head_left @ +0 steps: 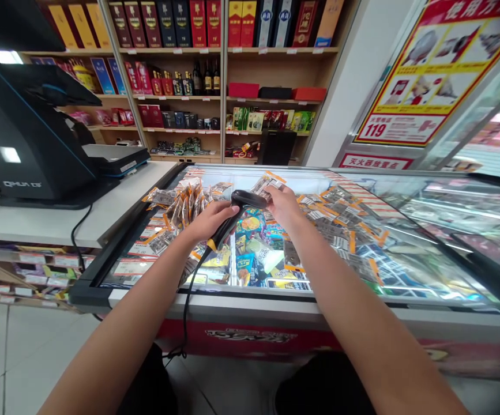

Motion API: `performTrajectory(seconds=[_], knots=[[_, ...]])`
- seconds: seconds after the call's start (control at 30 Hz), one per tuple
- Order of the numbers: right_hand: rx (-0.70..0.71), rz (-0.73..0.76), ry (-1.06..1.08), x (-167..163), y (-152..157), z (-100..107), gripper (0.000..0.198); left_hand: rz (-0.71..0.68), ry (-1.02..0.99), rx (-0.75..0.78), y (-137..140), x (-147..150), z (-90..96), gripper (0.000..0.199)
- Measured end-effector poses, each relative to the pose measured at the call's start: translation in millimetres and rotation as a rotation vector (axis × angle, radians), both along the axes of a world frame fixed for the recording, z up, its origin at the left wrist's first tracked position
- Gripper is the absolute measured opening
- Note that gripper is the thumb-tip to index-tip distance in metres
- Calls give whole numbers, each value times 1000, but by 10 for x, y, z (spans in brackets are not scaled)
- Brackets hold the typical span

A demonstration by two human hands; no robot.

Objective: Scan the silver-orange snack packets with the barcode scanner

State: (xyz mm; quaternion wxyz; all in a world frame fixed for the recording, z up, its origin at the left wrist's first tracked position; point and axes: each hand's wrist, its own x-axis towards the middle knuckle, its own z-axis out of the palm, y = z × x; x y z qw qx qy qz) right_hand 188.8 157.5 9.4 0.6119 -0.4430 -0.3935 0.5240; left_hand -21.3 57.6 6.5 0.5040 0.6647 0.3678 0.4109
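My left hand (211, 220) is wrapped round the handle of a black barcode scanner (248, 199), whose cord trails down over the freezer's front edge. Just beyond the scanner head, my right hand (282, 203) pinches a small snack packet (267, 183) with orange ends and a printed label. Both hands are above the glass top of a chest freezer (250, 297). To the left, a cluster of similar packets (188, 204) stands bunched together on the glass. More such packets (340, 219) lie loosely spread to the right. Colourful ice-cream wrappers (254, 248) show through the glass.
A dark checkout terminal (25, 127) and a flat scale (115, 158) stand on the white counter (59, 222) at left. Shelves (172, 51) of boxes and bottles line the back. A red and yellow poster (431, 80) hangs at right.
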Motion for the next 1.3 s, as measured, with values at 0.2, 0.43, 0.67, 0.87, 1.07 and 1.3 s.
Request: performTrajectory(seconds=[0.2,0.43,0.67,0.87,1.07,1.3], knots=[[82,-32,-249,72,5,-39,24,15,-75,-11,-4,5,25,45],[281,-180,-1273,80,-149,-83,47,151,-378,26,-63,-72,219,59],[428,521,-1193,-680,-813,-102,18,192,-548,33,-76,-140,309,60],[382,805,-1259,-1005,-1214,-211,33,162,-581,-8,-50,-121,280,60],[145,897,-978,-811,-1050,-3,6,142,-573,9,-51,-117,273,56],[55,436,-763,-175,-540,173,11,29,-350,18,-20,-151,226,55]])
